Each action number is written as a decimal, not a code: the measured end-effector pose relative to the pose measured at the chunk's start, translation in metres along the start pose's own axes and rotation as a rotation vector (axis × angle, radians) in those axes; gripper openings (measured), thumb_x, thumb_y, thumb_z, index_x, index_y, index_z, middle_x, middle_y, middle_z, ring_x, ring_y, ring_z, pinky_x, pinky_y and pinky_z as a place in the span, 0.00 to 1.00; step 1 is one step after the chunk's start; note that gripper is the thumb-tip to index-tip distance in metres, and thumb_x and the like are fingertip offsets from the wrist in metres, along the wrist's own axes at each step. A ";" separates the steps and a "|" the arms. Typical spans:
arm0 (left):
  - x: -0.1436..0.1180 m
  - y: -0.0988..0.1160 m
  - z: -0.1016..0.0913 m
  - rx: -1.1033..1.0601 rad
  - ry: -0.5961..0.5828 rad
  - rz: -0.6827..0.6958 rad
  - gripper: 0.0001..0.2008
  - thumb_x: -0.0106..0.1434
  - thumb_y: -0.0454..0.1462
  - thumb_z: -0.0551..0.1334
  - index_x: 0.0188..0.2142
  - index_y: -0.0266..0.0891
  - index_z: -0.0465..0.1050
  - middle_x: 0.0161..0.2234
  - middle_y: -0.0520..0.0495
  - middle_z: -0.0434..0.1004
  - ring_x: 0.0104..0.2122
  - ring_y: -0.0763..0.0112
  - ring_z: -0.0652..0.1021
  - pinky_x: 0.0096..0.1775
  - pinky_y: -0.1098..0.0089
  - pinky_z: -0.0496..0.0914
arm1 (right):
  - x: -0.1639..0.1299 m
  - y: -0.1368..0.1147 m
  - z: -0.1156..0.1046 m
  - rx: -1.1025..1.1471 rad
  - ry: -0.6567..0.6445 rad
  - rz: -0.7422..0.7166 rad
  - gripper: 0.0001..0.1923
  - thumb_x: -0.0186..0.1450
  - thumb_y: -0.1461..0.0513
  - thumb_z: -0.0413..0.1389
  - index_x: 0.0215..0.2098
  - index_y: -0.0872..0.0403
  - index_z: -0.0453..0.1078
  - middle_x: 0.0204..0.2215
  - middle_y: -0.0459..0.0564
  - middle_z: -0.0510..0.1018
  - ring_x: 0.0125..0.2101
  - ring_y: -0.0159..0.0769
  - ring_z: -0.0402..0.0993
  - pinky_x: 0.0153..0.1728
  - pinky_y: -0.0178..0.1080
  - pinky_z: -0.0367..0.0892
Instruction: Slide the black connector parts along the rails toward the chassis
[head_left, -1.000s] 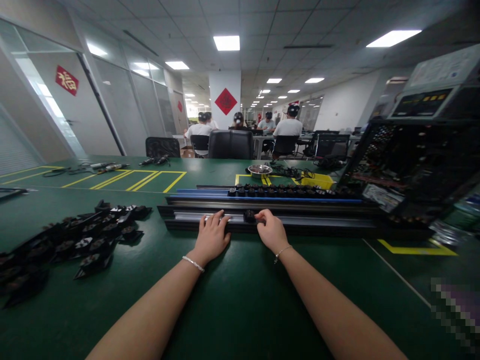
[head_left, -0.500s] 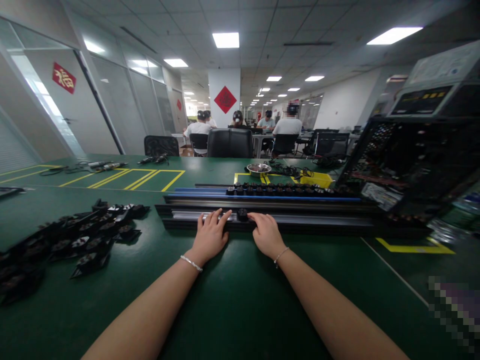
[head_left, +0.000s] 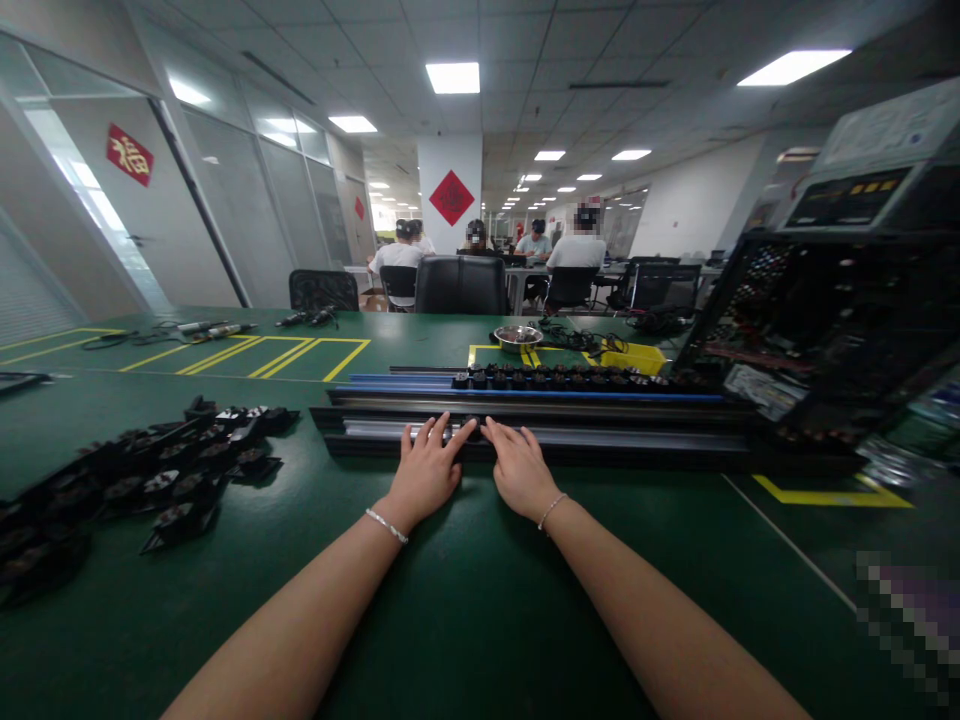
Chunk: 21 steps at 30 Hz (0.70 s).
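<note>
Head view: we are resting left hand [head_left: 426, 470] and right hand [head_left: 521, 470], fingers loosely extended, at a small black part [head_left: 478, 421], likely light, stiff, best pinched by its sides.

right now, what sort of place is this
Probably an office used partly for assembly work: a green table marked with yellow lines bears a spread of black parts, while people sit in the background.

Lit panels [head_left: 452, 78] above black chairs [head_left: 460, 287]
</note>
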<state>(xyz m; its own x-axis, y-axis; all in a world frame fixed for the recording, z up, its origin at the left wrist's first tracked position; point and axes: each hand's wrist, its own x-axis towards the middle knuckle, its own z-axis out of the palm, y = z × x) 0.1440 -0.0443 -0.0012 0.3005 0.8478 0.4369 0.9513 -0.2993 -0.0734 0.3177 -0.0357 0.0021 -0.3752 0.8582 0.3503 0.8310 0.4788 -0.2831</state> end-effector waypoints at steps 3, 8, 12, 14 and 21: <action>0.000 0.001 0.000 0.014 0.005 0.016 0.35 0.58 0.38 0.56 0.62 0.57 0.44 0.63 0.43 0.51 0.60 0.54 0.57 0.56 0.46 0.49 | 0.001 -0.002 0.001 -0.016 -0.003 -0.010 0.34 0.58 0.69 0.41 0.64 0.58 0.46 0.58 0.51 0.62 0.59 0.34 0.51 0.60 0.47 0.38; 0.001 0.002 0.002 0.029 0.016 0.041 0.34 0.58 0.37 0.56 0.62 0.58 0.46 0.63 0.43 0.50 0.60 0.51 0.56 0.56 0.43 0.48 | 0.001 -0.007 0.003 0.007 -0.009 -0.026 0.36 0.58 0.69 0.41 0.65 0.61 0.41 0.58 0.53 0.63 0.60 0.35 0.49 0.60 0.47 0.37; 0.001 0.005 0.002 0.046 0.022 0.033 0.32 0.58 0.38 0.56 0.61 0.57 0.49 0.63 0.42 0.50 0.60 0.48 0.56 0.56 0.41 0.46 | 0.001 -0.010 0.004 0.033 -0.016 -0.058 0.39 0.57 0.70 0.41 0.66 0.60 0.34 0.56 0.52 0.66 0.60 0.34 0.49 0.60 0.48 0.37; 0.002 0.006 0.001 0.061 0.027 0.021 0.32 0.58 0.38 0.56 0.61 0.56 0.49 0.63 0.42 0.51 0.60 0.48 0.56 0.56 0.41 0.45 | 0.001 -0.010 0.004 0.026 -0.021 -0.066 0.39 0.57 0.70 0.41 0.66 0.59 0.34 0.56 0.51 0.66 0.60 0.34 0.49 0.60 0.48 0.37; 0.001 0.008 -0.002 0.088 0.034 -0.004 0.31 0.58 0.39 0.56 0.61 0.54 0.52 0.63 0.41 0.52 0.60 0.46 0.56 0.56 0.38 0.41 | -0.003 -0.009 0.005 -0.093 0.021 -0.052 0.36 0.57 0.67 0.44 0.64 0.55 0.44 0.59 0.50 0.60 0.61 0.36 0.47 0.60 0.50 0.34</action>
<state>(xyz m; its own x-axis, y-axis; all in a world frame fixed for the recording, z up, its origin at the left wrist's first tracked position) 0.1516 -0.0468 0.0007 0.2956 0.8333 0.4671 0.9553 -0.2553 -0.1491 0.3096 -0.0418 -0.0007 -0.4107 0.8283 0.3811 0.8459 0.5022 -0.1799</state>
